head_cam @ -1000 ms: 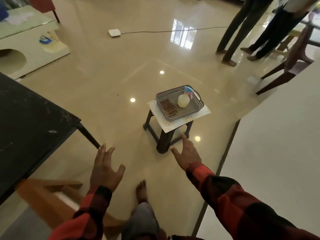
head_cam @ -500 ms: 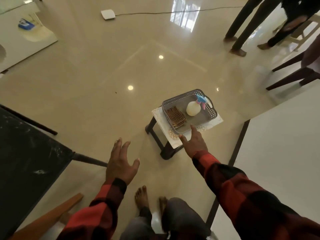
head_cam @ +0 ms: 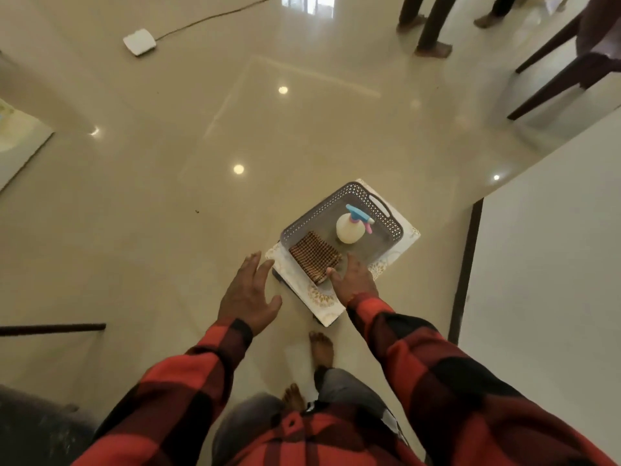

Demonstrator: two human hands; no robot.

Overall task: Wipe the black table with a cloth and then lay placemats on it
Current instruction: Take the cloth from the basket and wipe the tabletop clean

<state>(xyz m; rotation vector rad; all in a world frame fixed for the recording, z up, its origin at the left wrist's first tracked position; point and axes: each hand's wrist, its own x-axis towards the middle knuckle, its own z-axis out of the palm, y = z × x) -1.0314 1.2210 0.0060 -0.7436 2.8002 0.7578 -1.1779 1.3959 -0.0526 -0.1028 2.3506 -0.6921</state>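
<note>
A folded brown checked cloth [head_cam: 314,256] lies in the near corner of a grey perforated basket [head_cam: 376,210], beside a white spray bottle [head_cam: 350,227] with a blue and pink head. The basket stands on white patterned placemats [head_cam: 319,297] on a low stool. My right hand [head_cam: 353,280] is open over the basket's near edge, thumb next to the cloth. My left hand [head_cam: 248,294] hovers open with spread fingers just left of the placemats. The black table [head_cam: 37,428] shows only as a corner at the bottom left.
A white surface [head_cam: 551,264] with a dark edge fills the right side. A dark chair [head_cam: 571,68] and other people's legs [head_cam: 430,25] stand at the top right. A white box with a cable [head_cam: 139,42] lies on the glossy floor at the upper left.
I have stepped closer to the stool. Both hands moved forward: the right one reached the basket next to the cloth, the left came up beside the placemats. The black table slid out of view.
</note>
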